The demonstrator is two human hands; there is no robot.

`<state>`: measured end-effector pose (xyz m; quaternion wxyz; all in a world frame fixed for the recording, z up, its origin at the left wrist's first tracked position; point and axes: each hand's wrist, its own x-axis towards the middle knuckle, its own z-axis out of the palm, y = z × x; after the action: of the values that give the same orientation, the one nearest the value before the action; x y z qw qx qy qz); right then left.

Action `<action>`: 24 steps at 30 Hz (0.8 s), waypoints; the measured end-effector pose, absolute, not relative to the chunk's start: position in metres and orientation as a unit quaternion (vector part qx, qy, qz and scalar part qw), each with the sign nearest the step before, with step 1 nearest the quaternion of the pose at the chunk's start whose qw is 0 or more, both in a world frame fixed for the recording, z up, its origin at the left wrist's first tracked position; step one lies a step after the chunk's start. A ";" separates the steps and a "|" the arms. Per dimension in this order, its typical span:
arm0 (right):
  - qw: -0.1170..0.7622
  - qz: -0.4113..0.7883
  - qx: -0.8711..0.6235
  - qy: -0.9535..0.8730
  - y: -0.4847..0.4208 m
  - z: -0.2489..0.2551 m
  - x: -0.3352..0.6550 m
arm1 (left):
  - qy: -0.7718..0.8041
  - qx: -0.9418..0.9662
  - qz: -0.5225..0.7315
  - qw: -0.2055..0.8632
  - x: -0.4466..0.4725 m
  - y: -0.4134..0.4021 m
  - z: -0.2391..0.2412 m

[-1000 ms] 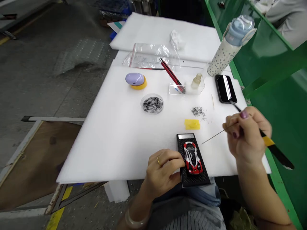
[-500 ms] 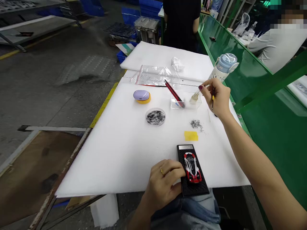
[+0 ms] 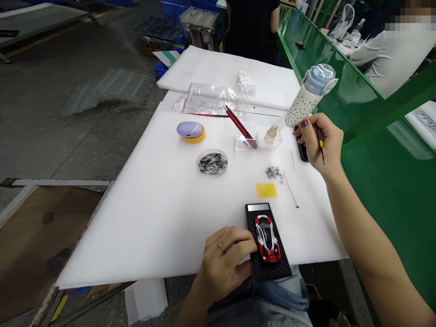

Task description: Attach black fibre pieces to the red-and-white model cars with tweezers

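My left hand (image 3: 226, 261) is closed on the left edge of a black textured display base (image 3: 272, 271) at the table's front edge. A red, white and black model car (image 3: 268, 238) sits on that base. Raised over the right side of the table, my right hand (image 3: 322, 141) is closed around a thin dark tool with a yellow band (image 3: 321, 144), its narrow end pointing down. A thin white stick with a dark tip (image 3: 290, 188) lies below that hand. Beside it are a pile of fine black bits (image 3: 273, 172) and a yellow piece (image 3: 266, 190).
A round clear dish of black strands (image 3: 213, 163) and a lilac case on a yellow base (image 3: 190, 131) stand leftward. A clear box (image 3: 240, 144) holds red-black tweezers (image 3: 240, 126) and a small bottle (image 3: 271, 133). A dotted bottle (image 3: 303, 102) and phone (image 3: 302, 150) are rightward.
My right hand has moved right, away from the small bottle. The thin stick it held there now lies on the table. My left hand keeps its hold on the base.
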<state>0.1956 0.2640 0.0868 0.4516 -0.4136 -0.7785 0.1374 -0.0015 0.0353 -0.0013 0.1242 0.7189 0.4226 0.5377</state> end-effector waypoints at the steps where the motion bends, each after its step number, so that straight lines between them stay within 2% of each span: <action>1: 0.443 0.137 -0.422 -0.779 0.260 0.088 0.201 | 0.424 0.719 0.537 0.125 -0.002 0.035 -0.002; 4: 0.376 0.138 -0.453 -0.796 0.230 0.091 0.220 | 0.426 0.718 0.536 0.126 -0.002 0.034 -0.003; 8: 0.206 0.171 -0.510 -0.817 0.166 0.077 0.230 | 0.423 0.721 0.534 0.128 -0.002 0.034 -0.003; 11: 0.145 0.126 -0.554 -0.810 0.131 0.053 0.221 | 0.419 0.721 0.538 0.122 -0.003 0.035 -0.002; 17: 0.150 0.040 -0.604 -0.782 0.122 0.024 0.205 | 0.419 0.724 0.537 0.109 -0.002 0.037 -0.001; 24: 0.273 0.034 -0.599 -0.752 0.134 0.050 0.223 | 0.421 0.720 0.542 0.104 -0.001 0.037 -0.003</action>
<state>0.2232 0.1338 0.0500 0.2726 -0.5991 -0.7520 0.0340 -0.0008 0.0367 -0.0028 0.1040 0.7203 0.4206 0.5417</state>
